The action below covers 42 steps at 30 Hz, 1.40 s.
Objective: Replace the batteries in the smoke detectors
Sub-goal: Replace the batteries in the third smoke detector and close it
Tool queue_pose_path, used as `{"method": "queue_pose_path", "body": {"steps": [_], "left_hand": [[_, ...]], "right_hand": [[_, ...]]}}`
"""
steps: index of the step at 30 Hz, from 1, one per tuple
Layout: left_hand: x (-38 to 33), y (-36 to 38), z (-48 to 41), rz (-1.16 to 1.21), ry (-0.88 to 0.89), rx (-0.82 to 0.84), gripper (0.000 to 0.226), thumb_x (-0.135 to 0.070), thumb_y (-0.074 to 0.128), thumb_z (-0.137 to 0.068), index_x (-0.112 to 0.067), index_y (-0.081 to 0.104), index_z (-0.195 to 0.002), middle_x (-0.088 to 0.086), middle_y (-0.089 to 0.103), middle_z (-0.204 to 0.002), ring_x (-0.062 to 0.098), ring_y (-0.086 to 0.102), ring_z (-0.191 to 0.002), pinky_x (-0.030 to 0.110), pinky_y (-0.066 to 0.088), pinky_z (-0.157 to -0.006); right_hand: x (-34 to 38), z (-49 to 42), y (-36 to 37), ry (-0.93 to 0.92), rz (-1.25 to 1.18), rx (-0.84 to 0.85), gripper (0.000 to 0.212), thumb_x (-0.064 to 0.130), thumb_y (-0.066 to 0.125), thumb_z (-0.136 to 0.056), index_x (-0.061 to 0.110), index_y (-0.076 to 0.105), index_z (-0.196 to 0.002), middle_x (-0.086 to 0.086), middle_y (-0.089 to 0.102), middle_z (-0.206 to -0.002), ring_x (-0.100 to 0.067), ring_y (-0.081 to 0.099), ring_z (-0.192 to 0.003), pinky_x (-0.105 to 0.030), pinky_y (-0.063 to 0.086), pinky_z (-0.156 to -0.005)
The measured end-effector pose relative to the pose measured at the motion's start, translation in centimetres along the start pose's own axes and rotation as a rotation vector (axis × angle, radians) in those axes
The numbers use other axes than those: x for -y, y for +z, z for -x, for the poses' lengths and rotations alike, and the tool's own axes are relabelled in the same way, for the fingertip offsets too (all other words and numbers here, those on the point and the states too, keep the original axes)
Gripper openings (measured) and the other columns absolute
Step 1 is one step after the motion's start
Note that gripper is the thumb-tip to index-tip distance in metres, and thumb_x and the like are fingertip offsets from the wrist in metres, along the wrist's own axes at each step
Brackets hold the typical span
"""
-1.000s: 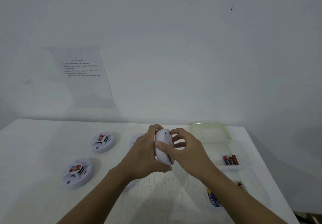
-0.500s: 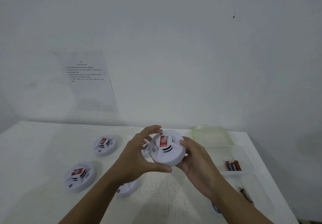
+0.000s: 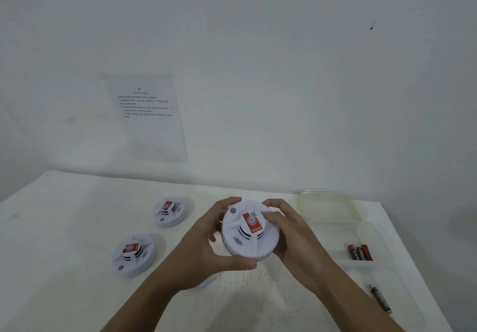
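Through the head camera we see a round white plastic smoke detector with a red label [image 3: 250, 229] held up above the middle of the white table [image 3: 77, 228], face toward us and tilted a little. The left hand [image 3: 204, 251] grips its left rim, thumb curled under the near edge and fingertips over the far edge. The right hand [image 3: 291, 241] cups the right side with its fingers curled round the rim. Neither hand is spread or flat.

Two more white round detectors lie face up toward the table's left side, one nearer the back edge [image 3: 169, 211] and one nearer us [image 3: 134, 254]. Along the right edge sits a clear plastic tray [image 3: 343, 222] with three red-and-black batteries [image 3: 360, 252] in one compartment and a single dark battery [image 3: 380, 299] in the nearer one. A pale clear lid [image 3: 327, 202] lies by the back right corner.

We judge the risk lies in opening the unit. If the two halves are twisted while held only by the rims, the smooth shell could slip and drop onto the table. We cannot tell which batteries are fresh, so a spent cell could also go back in.
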<state>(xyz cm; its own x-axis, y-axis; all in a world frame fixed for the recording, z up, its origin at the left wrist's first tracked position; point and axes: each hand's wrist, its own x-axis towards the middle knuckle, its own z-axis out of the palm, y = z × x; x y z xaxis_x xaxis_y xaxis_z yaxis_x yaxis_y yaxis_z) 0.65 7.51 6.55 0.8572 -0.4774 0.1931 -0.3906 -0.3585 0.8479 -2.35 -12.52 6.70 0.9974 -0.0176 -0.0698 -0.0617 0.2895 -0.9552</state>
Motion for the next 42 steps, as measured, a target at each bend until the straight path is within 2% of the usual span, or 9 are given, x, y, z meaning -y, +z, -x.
{"method": "queue_pose_path", "body": {"steps": [5,9,14,19,24,27,33,37,42], "left_hand": [[0.5,-1.0,1.6,0.073,-0.051,-0.112,0.088,-0.029,0.098,-0.057,-0.032,0.049,-0.13,-0.021,0.064,-0.119,0.007,0.061,-0.115,0.028,0.059,-0.09],[1.5,-3.0,3.0,0.123,-0.086,-0.265,0.092,-0.023,0.101,-0.052,-0.027,0.048,-0.127,-0.02,0.068,-0.113,0.006,0.066,-0.107,0.018,0.057,-0.078],[3.9,-6.9,4.6,0.223,-0.139,-0.307,0.097,-0.012,0.102,-0.048,-0.023,0.045,-0.127,-0.01,0.07,-0.116,0.011,0.068,-0.108,0.022,0.058,-0.081],[5.1,-12.8,5.9,0.323,-0.225,-0.165,0.079,-0.019,0.097,-0.059,-0.024,0.046,-0.119,-0.003,0.074,-0.113,0.018,0.074,-0.097,0.025,0.059,-0.073],[6.2,-16.7,6.8,0.365,-0.261,0.027,0.038,-0.029,0.067,-0.093,-0.033,0.051,-0.128,-0.003,0.073,-0.108,0.014,0.069,-0.089,0.025,0.055,-0.08],[7.0,-16.7,7.0,0.348,-0.268,0.103,0.047,-0.012,0.065,-0.096,-0.035,0.051,-0.135,-0.001,0.071,-0.115,0.015,0.069,-0.093,0.023,0.054,-0.078],[7.8,-15.8,7.3,0.327,-0.277,0.095,0.062,-0.012,0.071,-0.093,-0.044,0.047,-0.141,0.0,0.071,-0.117,0.021,0.07,-0.103,0.04,0.058,-0.094],[7.6,-16.0,7.7,0.376,-0.294,0.04,0.06,-0.006,0.067,-0.093,-0.042,0.05,-0.138,0.002,0.072,-0.119,0.022,0.07,-0.107,0.04,0.059,-0.094],[7.4,-17.0,8.0,0.378,-0.291,-0.006,0.056,-0.013,0.072,-0.091,-0.043,0.051,-0.133,-0.003,0.073,-0.119,0.021,0.07,-0.109,0.03,0.059,-0.084]], "right_hand": [[-0.6,-0.2,2.9,-0.004,-0.038,0.06,0.036,0.043,0.073,-0.082,0.017,0.076,-0.106,-0.006,0.075,-0.112,-0.024,0.07,-0.106,-0.036,0.058,-0.085],[-1.8,-0.5,6.1,0.037,-0.134,0.116,0.033,0.006,0.063,-0.092,0.006,0.063,-0.125,-0.018,0.069,-0.122,-0.037,0.064,-0.116,-0.051,0.049,-0.101],[-3.3,-1.5,11.7,0.085,-0.197,0.042,0.037,0.009,0.07,-0.088,0.003,0.057,-0.122,-0.016,0.073,-0.113,-0.032,0.071,-0.1,-0.036,0.054,-0.069],[-4.8,-2.7,16.7,0.058,-0.253,-0.04,0.028,0.016,0.063,-0.095,0.003,0.061,-0.12,-0.018,0.073,-0.111,-0.034,0.072,-0.101,-0.039,0.059,-0.074],[-5.2,-2.9,19.8,-0.068,-0.234,-0.089,0.018,0.011,0.057,-0.091,0.008,0.073,-0.098,-0.01,0.077,-0.095,-0.018,0.075,-0.083,-0.025,0.06,-0.065],[-5.4,-2.7,20.2,-0.057,-0.145,-0.184,0.016,0.011,0.064,-0.089,0.006,0.07,-0.103,-0.008,0.076,-0.093,-0.015,0.075,-0.08,-0.022,0.058,-0.06],[-6.5,-1.8,20.1,-0.049,-0.119,-0.223,0.014,0.01,0.055,-0.099,0.004,0.067,-0.099,-0.001,0.078,-0.082,-0.009,0.074,-0.075,-0.016,0.055,-0.058],[-6.8,-1.6,19.3,-0.029,-0.068,-0.055,0.033,0.005,0.062,-0.092,0.017,0.064,-0.123,-0.005,0.075,-0.11,-0.02,0.072,-0.102,-0.031,0.056,-0.08],[-7.2,-2.2,18.7,-0.108,0.239,0.138,0.071,0.0,0.083,-0.075,0.026,0.051,-0.133,0.005,0.068,-0.125,-0.017,0.066,-0.115,-0.034,0.059,-0.087]]}}
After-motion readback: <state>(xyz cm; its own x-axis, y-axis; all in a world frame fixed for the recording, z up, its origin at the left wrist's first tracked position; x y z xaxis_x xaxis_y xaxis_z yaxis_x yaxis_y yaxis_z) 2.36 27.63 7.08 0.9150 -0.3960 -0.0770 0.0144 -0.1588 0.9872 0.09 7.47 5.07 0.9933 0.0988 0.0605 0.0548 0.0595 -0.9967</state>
